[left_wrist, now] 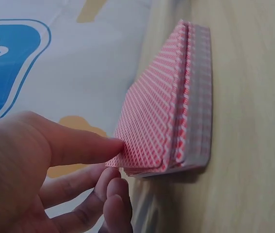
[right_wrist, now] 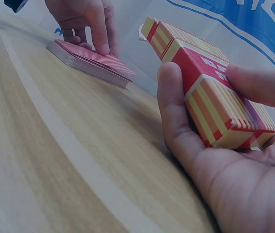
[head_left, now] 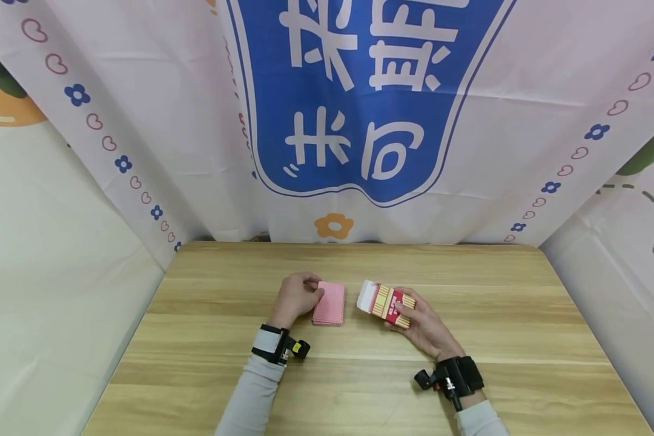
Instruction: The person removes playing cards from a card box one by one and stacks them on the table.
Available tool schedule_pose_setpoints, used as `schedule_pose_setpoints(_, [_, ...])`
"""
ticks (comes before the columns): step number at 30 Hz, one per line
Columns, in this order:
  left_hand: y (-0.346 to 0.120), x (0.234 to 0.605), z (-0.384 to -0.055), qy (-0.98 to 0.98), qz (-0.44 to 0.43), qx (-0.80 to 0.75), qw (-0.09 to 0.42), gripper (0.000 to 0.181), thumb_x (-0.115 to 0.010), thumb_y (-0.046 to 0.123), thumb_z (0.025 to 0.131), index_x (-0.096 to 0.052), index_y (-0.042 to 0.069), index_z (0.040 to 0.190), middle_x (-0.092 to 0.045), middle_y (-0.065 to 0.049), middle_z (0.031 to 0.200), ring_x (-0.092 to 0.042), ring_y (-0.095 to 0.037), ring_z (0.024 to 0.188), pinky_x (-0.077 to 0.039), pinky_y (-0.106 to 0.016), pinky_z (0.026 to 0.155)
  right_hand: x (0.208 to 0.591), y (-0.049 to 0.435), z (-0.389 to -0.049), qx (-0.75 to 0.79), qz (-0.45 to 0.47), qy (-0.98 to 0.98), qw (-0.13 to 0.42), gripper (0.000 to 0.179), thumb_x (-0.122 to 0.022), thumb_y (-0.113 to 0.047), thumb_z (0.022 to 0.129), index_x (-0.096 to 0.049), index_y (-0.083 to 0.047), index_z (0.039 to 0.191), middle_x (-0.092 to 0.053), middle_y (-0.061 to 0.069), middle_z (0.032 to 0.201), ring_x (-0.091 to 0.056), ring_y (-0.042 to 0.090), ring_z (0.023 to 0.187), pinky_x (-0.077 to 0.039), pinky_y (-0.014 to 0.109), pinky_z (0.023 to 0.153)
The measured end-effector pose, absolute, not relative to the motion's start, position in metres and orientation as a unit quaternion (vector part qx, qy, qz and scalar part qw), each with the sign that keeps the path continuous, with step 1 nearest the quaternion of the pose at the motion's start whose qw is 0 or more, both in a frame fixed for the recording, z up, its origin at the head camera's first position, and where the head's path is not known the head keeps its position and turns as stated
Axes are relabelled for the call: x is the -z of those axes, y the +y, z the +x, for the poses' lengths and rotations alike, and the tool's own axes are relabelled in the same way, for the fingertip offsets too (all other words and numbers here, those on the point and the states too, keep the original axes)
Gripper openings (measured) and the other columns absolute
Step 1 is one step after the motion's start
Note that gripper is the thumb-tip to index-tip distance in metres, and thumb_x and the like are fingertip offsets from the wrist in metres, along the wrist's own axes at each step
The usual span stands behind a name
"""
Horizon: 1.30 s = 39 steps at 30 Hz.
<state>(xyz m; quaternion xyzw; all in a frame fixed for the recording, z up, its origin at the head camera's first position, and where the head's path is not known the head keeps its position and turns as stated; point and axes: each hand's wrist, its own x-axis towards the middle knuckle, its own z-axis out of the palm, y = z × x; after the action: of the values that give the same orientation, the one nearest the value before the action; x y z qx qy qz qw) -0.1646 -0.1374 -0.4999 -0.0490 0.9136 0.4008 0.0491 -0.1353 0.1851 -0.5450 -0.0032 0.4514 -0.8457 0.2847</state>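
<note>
A deck of red-and-white patterned playing cards (head_left: 329,304) lies on the table, its top layer slightly shifted from the stack below (left_wrist: 198,97). My left hand (head_left: 300,297) is at the deck's left edge. Its thumb lies on the top card and its fingers are under the overhanging edge, pinching it (left_wrist: 147,116). To the right, my right hand (head_left: 422,324) grips a red-and-yellow striped card box (head_left: 388,303), held tilted above the table. The box's white end flap (head_left: 367,295) stands out toward the deck. Whether anything is inside the box is hidden.
The wooden table (head_left: 196,375) ends at a hanging white cloth (head_left: 169,121) with a blue printed panel. A black camera strap sits on each wrist, the left one (head_left: 272,343) near the deck and the right one (head_left: 458,376) below the box.
</note>
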Motion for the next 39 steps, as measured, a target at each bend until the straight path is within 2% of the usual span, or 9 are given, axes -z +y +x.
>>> schedule_pose_setpoints(8, [-0.137, 0.503, -0.165, 0.910, -0.058, -0.406, 0.065, 0.022, -0.081, 0.014, 0.094, -0.077, 0.008, 0.115, -0.074, -0.005, 0.100, -0.067, -0.017, 0.085, -0.056, -0.031, 0.072, 0.545, 0.185, -0.135, 0.845, -0.001, 0.453, 0.284, 0.044, -0.054, -0.011, 0.111, -0.042, -0.020, 0.152, -0.033, 0.016, 0.157, -0.058, 0.030, 0.134, -0.059, 0.041, 0.102])
schedule_pose_setpoints(16, [-0.135, 0.503, -0.165, 0.911, -0.064, -0.401, 0.071, 0.021, -0.079, 0.014, 0.095, -0.076, 0.008, 0.114, -0.073, -0.005, 0.100, -0.066, -0.016, 0.084, -0.055, -0.030, 0.070, 0.543, 0.185, -0.136, 0.844, -0.002, 0.455, 0.284, 0.049, -0.054, -0.011, 0.112, -0.036, -0.016, 0.157, -0.033, 0.016, 0.157, -0.058, 0.030, 0.134, -0.059, 0.041, 0.102])
schedule_pose_setpoints(26, [-0.136, 0.499, -0.164, 0.910, -0.063, -0.406, 0.056, 0.019, -0.076, 0.018, 0.097, -0.075, 0.007, 0.113, -0.074, -0.006, 0.099, -0.067, -0.018, 0.086, -0.055, -0.031, 0.072, 0.544, 0.185, -0.135, 0.843, -0.006, 0.456, 0.285, 0.041, -0.054, -0.012, 0.112, -0.044, -0.020, 0.151, -0.031, 0.017, 0.158, -0.057, 0.031, 0.134, -0.059, 0.041, 0.102])
schedule_pose_setpoints(34, [-0.129, 0.493, -0.160, 0.908, -0.047, -0.414, 0.046, 0.023, -0.072, 0.019, 0.100, -0.075, 0.008, 0.120, -0.074, -0.006, 0.104, -0.068, -0.017, 0.088, -0.058, -0.034, 0.076, 0.546, 0.185, -0.135, 0.847, -0.007, 0.449, 0.286, 0.044, -0.054, -0.011, 0.112, -0.041, -0.019, 0.153, -0.028, 0.017, 0.159, -0.056, 0.031, 0.134, -0.059, 0.040, 0.101])
schedule_pose_setpoints(39, [-0.116, 0.485, -0.153, 0.900, 0.010, -0.432, 0.053, 0.029, -0.072, 0.020, 0.102, -0.072, 0.005, 0.127, -0.072, -0.006, 0.109, -0.069, -0.017, 0.093, -0.060, -0.035, 0.079, 0.547, 0.185, -0.135, 0.848, -0.010, 0.447, 0.286, 0.044, -0.054, -0.011, 0.112, -0.042, -0.019, 0.153, -0.029, 0.017, 0.158, -0.057, 0.031, 0.134, -0.059, 0.040, 0.101])
